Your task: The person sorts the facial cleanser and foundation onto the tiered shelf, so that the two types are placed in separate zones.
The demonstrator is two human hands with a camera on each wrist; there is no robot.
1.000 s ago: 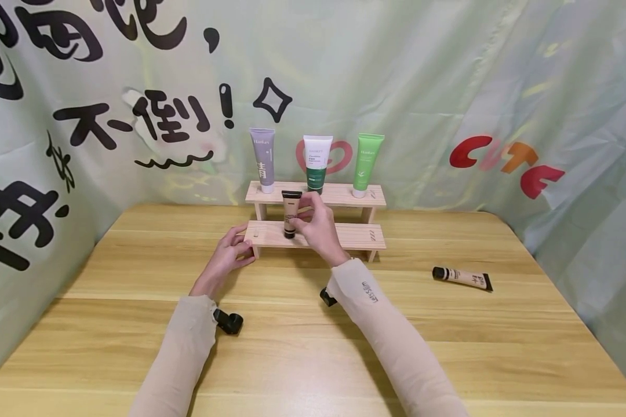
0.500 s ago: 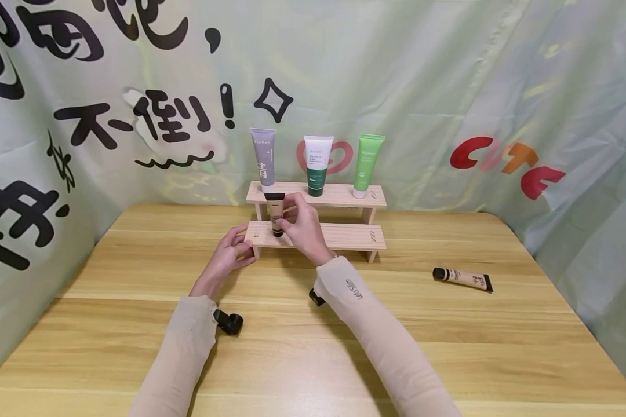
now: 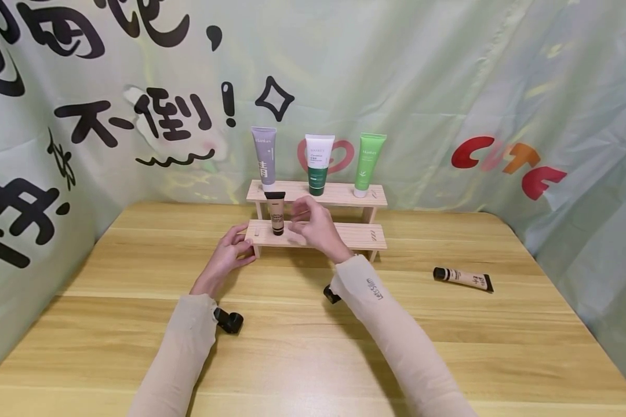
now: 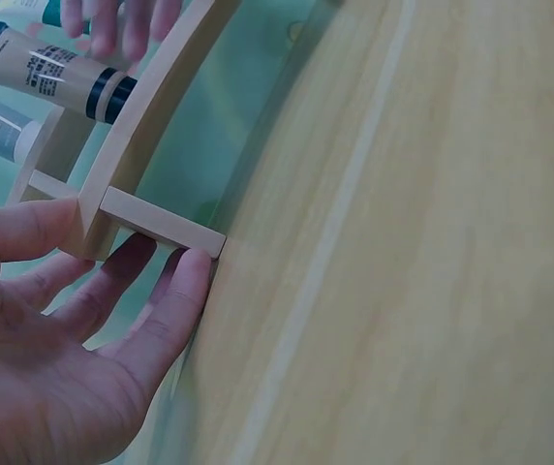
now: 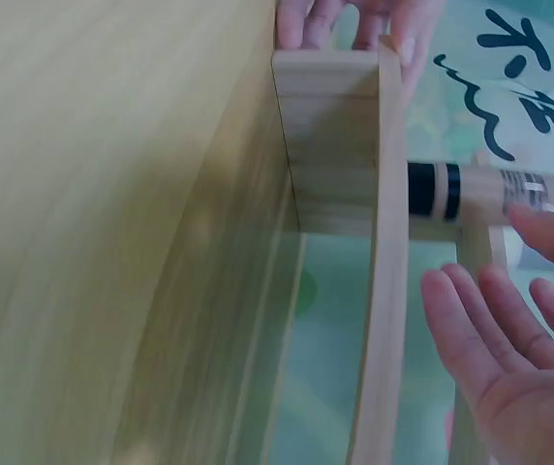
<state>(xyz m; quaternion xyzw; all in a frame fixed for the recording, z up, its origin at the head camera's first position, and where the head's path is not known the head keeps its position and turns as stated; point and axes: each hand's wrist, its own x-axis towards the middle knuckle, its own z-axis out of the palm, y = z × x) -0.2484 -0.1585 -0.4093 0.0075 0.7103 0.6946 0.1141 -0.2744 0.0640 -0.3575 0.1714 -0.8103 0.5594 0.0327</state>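
Observation:
A small beige tube with black ends (image 3: 277, 214) stands upright on its cap on the lower step of the two-tier wooden display stand (image 3: 339, 234). Just right of it is my right hand (image 3: 320, 229), fingers apart and holding nothing; the right wrist view shows the thumb close to the tube. My left hand (image 3: 230, 255) grips the left end of the lower step. In the left wrist view its thumb rests by the board and its fingers (image 4: 175, 300) lie against the leg. A purple tube (image 3: 264, 157), a white-and-green tube (image 3: 318, 165) and a green tube (image 3: 368, 165) stand on the upper step.
Another beige tube with black ends (image 3: 462, 279) lies on its side on the wooden table (image 3: 396, 341), to the right. Behind the stand hangs a printed fabric backdrop (image 3: 407, 87). Black wrist cameras sit at both cuffs.
My right hand moved left with the beige tube along the lower step, let go of it, and drew back to the right. My left hand stayed at the stand's end.

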